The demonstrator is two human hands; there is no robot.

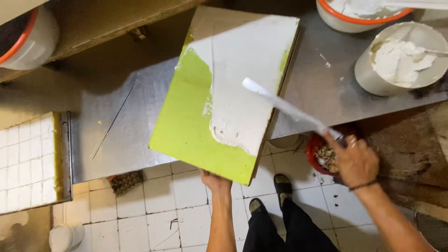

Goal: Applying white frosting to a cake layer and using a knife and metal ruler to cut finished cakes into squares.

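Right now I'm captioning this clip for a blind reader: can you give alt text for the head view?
Seen from above, a person's left hand steadies a green square slab on a steel table while the right hand sweeps a long white spatula over white cream covering about half of it. A tub of cream stands at right.

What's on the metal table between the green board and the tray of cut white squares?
In the head view, only a thin metal rod lies on the table between the green board and the tray.
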